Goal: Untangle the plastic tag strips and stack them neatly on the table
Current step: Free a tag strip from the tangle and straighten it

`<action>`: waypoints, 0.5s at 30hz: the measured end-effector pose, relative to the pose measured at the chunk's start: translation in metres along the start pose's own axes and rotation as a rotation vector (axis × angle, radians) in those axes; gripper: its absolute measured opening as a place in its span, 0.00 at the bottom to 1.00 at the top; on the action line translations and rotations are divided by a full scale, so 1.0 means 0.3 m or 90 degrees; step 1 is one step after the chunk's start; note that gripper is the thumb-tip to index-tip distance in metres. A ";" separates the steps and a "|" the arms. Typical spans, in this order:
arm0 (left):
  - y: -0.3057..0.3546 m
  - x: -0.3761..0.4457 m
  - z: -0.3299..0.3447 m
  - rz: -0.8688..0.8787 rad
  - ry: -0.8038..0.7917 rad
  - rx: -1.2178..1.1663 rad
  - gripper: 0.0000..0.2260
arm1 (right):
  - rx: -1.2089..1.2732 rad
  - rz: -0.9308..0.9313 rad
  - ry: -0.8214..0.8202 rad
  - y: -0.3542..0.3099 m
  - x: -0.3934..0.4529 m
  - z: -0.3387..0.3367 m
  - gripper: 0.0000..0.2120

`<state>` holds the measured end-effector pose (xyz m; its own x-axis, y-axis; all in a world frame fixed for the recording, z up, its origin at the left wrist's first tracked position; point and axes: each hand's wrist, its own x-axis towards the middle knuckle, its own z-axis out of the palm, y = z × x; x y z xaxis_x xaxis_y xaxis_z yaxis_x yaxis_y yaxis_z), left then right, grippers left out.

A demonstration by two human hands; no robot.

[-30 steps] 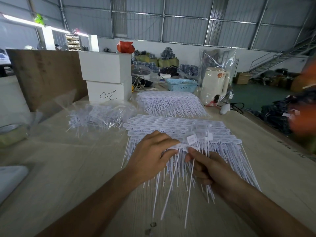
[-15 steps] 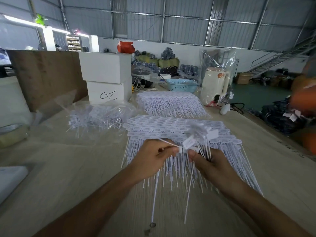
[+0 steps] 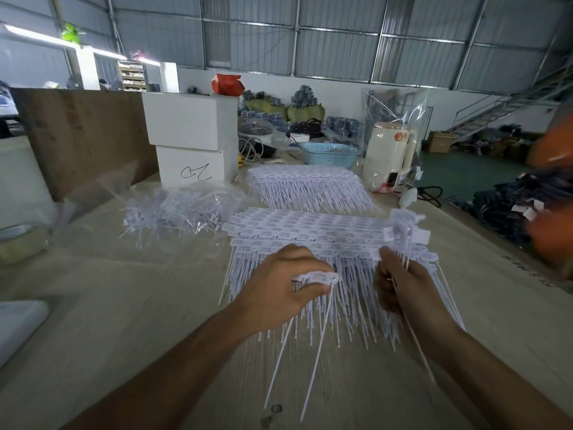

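Both forearms are reaching in from the near edge over the wooden table point(image 3: 108, 330). The left hand point(image 3: 279, 293) is curling its fingers and thumb round a short tag strip point(image 3: 317, 278), pinching its flat white heads so the strip is lying roughly left to right, with two thin tails hanging toward the near edge. The right hand point(image 3: 403, 290) is standing more upright, gripping a tangled bunch of tags point(image 3: 403, 231) by their tails; the heads are sticking up and away at the far side, and one long tail is trailing down along the right forearm.

Under both hands a near stack of strips point(image 3: 310, 228) is lying on the table, rows of heads running left to right at the far side, tails pointing toward the near edge. A far stack point(image 3: 307, 184) is lying the same way beyond it. To the left, a loose heap of tags point(image 3: 176, 212) is sitting in clear plastic, its pieces hard to tell apart. The hands are covering part of the near stack, and the right hand's fingertips are hidden.
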<state>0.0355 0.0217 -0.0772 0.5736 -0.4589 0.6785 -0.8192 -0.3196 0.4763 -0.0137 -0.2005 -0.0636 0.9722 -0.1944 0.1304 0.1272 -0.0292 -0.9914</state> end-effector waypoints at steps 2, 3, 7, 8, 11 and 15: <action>-0.004 0.000 -0.005 -0.017 0.028 0.018 0.12 | -0.019 0.006 -0.024 0.009 -0.010 0.007 0.24; -0.003 0.001 -0.007 -0.023 0.037 0.030 0.12 | -0.026 0.002 -0.044 0.012 -0.019 0.015 0.25; 0.019 -0.003 -0.002 -0.023 0.039 0.088 0.14 | -0.013 -0.006 -0.129 0.010 -0.051 0.056 0.18; 0.024 -0.005 0.001 -0.018 0.041 0.098 0.14 | -0.017 -0.005 -0.144 0.007 -0.053 0.063 0.16; 0.039 -0.012 0.011 -0.006 0.052 0.102 0.11 | -0.023 -0.005 -0.167 0.002 -0.056 0.071 0.13; 0.055 -0.013 0.017 0.018 0.067 0.126 0.09 | -0.014 0.050 -0.188 0.003 -0.059 0.070 0.20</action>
<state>0.0199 0.0140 -0.0748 0.5384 -0.3849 0.7496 -0.8138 -0.4682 0.3442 -0.0266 -0.1764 -0.0668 0.9944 0.0971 0.0427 0.0475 -0.0477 -0.9977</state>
